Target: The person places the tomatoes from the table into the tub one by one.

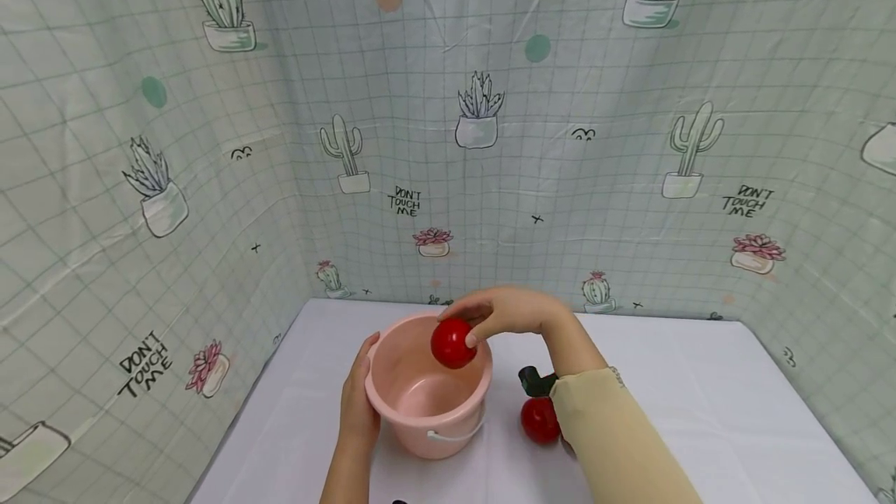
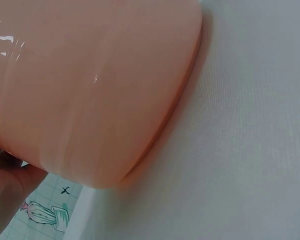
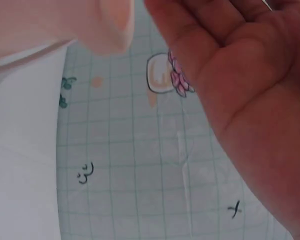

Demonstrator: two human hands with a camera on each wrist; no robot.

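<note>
A pink bucket point(image 1: 430, 430) with a white handle stands upright on the white table; its visible inside holds nothing. My left hand point(image 1: 360, 395) holds the bucket's left side near the rim. In the left wrist view the bucket's wall point(image 2: 100, 95) fills much of the picture, with part of the left hand point(image 2: 12, 195) at the lower left. Over the bucket's opening, my right hand point(image 1: 507, 313) pinches a glossy red round fruit point(image 1: 453, 344) between thumb and fingers. The right wrist view shows the palm point(image 3: 260, 75) beside the bucket's rim point(image 3: 112, 40), without the fruit.
Right of the bucket lies a second red round fruit point(image 1: 540, 420), partly behind the right sleeve point(image 1: 616, 434). A dark green object point(image 1: 536, 382) lies just behind it, also partly covered. Patterned cloth walls point(image 1: 490, 216) enclose the table point(image 1: 700, 395) at the back and sides.
</note>
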